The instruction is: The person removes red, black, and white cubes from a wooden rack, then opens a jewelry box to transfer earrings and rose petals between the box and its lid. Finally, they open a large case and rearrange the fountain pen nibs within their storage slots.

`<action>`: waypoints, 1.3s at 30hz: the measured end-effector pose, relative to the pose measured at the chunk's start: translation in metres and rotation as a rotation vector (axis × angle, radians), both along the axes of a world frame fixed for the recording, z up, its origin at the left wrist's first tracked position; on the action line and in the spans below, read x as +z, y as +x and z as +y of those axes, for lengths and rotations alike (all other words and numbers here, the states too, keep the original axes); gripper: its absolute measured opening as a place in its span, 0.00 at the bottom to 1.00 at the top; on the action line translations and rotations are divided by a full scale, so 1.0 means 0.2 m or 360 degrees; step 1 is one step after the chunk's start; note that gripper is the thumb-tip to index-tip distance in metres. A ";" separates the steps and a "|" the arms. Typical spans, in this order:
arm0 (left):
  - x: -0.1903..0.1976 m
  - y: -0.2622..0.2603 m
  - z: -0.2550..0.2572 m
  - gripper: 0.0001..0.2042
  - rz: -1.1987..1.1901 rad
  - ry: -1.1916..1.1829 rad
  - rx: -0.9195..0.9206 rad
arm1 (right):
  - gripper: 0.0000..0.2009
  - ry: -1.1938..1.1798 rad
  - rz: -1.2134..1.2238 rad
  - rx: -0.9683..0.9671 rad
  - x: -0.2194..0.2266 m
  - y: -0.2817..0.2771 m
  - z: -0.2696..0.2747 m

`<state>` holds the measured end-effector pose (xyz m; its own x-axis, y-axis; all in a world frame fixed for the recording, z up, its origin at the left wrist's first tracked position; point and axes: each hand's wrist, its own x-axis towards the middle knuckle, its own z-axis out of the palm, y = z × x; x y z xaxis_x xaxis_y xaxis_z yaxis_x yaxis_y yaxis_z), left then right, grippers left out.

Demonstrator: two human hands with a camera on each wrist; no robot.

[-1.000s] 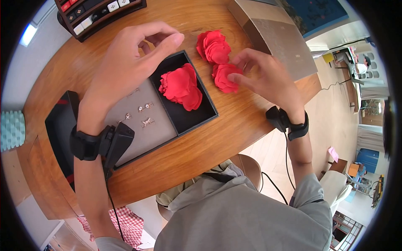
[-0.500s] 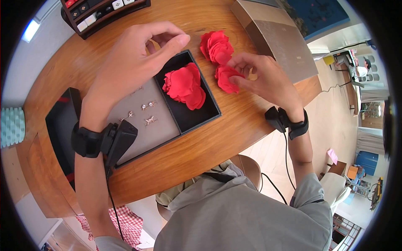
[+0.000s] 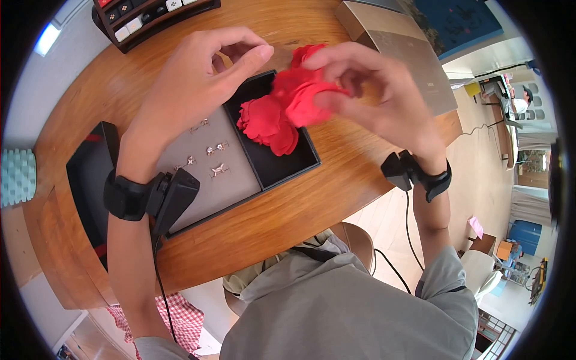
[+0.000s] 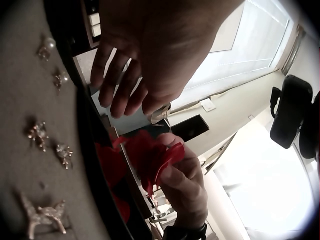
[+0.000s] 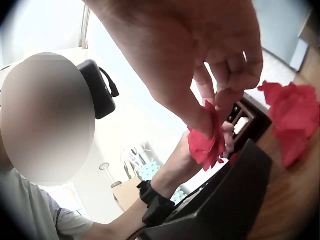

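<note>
Now the right hand [image 3: 378, 90] has raised one red flower [image 3: 312, 103] off the desk [image 3: 354, 153]; half a second ago that flower lay there beside its neighbour. It has shifted toward the open box [image 3: 292, 177] and, from the head view, overlaps the edge of the dark compartment [image 3: 277, 171]. For the work in hand, this means the flower is in transit, neither resting on the desk nor set down. A second red flower [image 3: 267, 123] occupies the dark compartment; a third [image 5: 292, 117] lies on the desk.

Hand status: the right hand pinches the raised flower between thumb and fingers. The left hand [image 3: 204, 78] hovers over the grey pad [image 3: 240, 171], fingers loosely bent, gripping nothing visible. The two hands are apart.

View comparison: the right wrist view separates the raised flower from the one on the desk (overhead, the reds merge and blur). The left wrist view resolves the jewellery [image 4: 45, 215] on the pad, including pearl-like beads that the head view does not resolve. Only the head view gives the box layout, pad beside compartment. Whether the raised flower touches the one below, I cannot tell.
</note>
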<state>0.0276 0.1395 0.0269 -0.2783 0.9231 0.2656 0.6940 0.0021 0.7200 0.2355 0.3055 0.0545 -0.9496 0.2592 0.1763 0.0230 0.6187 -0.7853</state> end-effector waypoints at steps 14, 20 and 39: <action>0.01 -0.01 0.00 0.12 -0.0011 0.0051 0.0057 | 0.19 0.0842 0.0242 0.0197 -0.07 -0.14 -0.15; 0.01 0.00 0.00 0.13 -0.0025 -0.0024 0.0063 | 0.14 0.1076 0.0158 0.0236 -0.10 -0.14 -0.19; 0.08 0.03 0.04 0.10 -0.0046 -0.0130 -0.0102 | 0.10 -0.0005 0.0299 -0.0420 -0.11 -0.29 0.27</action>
